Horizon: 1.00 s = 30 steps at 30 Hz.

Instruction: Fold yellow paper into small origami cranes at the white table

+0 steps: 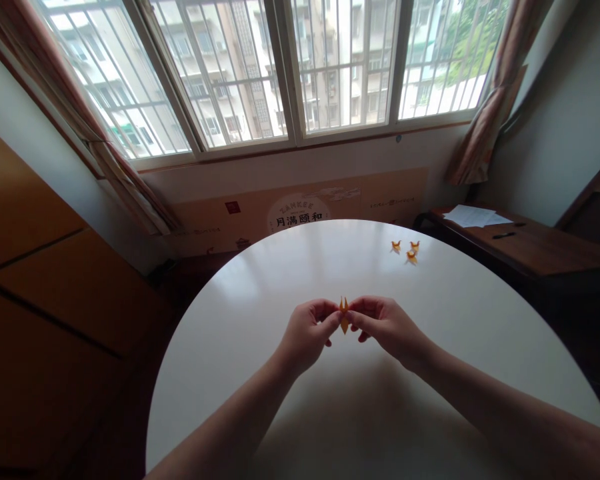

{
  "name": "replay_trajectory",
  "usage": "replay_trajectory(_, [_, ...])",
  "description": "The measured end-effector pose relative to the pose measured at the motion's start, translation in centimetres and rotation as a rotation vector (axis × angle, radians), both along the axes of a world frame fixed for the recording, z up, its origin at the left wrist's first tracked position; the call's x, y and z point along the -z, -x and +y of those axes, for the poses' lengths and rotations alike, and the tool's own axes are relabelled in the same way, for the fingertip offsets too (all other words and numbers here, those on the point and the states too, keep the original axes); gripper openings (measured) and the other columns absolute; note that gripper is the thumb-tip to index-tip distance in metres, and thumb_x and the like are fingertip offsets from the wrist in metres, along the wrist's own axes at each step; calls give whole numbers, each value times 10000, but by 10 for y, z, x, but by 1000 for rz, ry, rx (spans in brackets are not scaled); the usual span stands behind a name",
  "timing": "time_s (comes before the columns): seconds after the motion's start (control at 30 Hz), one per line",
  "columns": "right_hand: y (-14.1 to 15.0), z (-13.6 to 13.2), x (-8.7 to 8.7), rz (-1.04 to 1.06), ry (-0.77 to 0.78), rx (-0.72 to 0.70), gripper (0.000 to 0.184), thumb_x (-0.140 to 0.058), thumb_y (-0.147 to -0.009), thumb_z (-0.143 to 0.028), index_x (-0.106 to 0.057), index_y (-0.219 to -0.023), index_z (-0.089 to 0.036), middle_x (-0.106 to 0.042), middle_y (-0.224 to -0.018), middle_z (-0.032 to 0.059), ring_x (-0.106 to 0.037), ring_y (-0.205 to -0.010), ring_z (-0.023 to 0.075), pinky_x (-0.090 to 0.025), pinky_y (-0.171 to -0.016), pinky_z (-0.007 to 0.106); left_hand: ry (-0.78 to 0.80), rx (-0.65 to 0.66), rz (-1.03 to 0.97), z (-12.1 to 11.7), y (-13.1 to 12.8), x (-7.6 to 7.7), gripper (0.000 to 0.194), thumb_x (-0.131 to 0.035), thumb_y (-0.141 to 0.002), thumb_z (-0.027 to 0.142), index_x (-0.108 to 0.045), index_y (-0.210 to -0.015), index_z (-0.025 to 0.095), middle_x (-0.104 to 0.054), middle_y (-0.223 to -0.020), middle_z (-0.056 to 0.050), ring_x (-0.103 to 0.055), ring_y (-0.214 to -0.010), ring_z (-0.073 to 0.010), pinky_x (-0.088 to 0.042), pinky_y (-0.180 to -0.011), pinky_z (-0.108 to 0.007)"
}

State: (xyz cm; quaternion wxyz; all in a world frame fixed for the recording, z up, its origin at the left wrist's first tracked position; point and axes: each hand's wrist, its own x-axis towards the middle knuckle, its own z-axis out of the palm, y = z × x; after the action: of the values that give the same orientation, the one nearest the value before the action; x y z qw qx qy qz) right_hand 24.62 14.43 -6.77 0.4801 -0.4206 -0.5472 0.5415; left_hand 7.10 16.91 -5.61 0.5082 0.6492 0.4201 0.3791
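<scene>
Between my two hands is a small folded orange paper piece (345, 325), with two narrow points sticking up and one wider point hanging down. My left hand (313, 328) pinches it from the left between thumb and fingers. From the other side, my right hand (380, 321) pinches it too, and the thumbs nearly meet at its middle. The fingertips cover part of the folds. Farther back on the right, three small orange origami cranes (412, 257) stand close together on the white table.
The round white table (220, 373) spreads under both forearms. Beyond its far edge is a printed cardboard panel (200, 220) below barred windows (340, 67). Papers (476, 215) lie on a brown wooden table (555, 243) at the right. An orange-brown cabinet (45, 293) stands at the left.
</scene>
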Motion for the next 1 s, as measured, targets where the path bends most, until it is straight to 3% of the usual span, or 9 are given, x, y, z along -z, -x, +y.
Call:
replay_trajectory(0.1, [-1, 0, -1, 12, 33, 7, 321, -758, -752, -463, -712, -841, -158, -691, -754, 47, -616, -693, 166, -498, -571, 265, -14, 2, 6, 1, 0, 3, 288, -683, -806, 392, -672, -826, 104, -634, -665, -23, -537, -522, -91, -474, -426, -183])
replay_trajectory(0.27, [-2, 1, -4, 180, 221, 0, 259, -778, -719, -393, -701, -811, -163, -666, -739, 36, -592, -688, 151, -486, -547, 239, -18, 1, -114, -3, -2, -3, 274, -732, -762, 307, -607, -950, 151, -690, -804, -43, -616, -650, -137, -489, -435, -182])
replay_trajectory(0.37, [-3, 0, -5, 273, 305, -23, 217, -775, -723, -342, -694, -809, -160, -641, -714, 23, -576, -664, 130, -482, -539, 218, -93, -6, -84, -5, -2, -8, 172, -726, -748, 253, -655, -857, 140, -682, -779, -46, -599, -653, -136, -504, -444, -191])
replay_trajectory(0.57, [-5, -1, -9, 369, 381, -87, 169, -772, -720, -297, -696, -787, -162, -606, -686, 5, -563, -642, 115, -486, -517, 195, -147, 65, -76, -5, 0, -10, 161, -691, -797, 255, -754, -860, 121, -699, -786, -69, -580, -615, -115, -522, -484, -204])
replay_trajectory(1.0, [-7, -1, -8, 489, 528, -186, 153, -763, -753, -254, -677, -837, -158, -602, -703, -4, -578, -631, 97, -508, -516, 188, -221, 81, -38, -4, 3, -13, 174, -704, -753, 193, -763, -903, 128, -688, -756, -60, -571, -603, -119, -517, -488, -217])
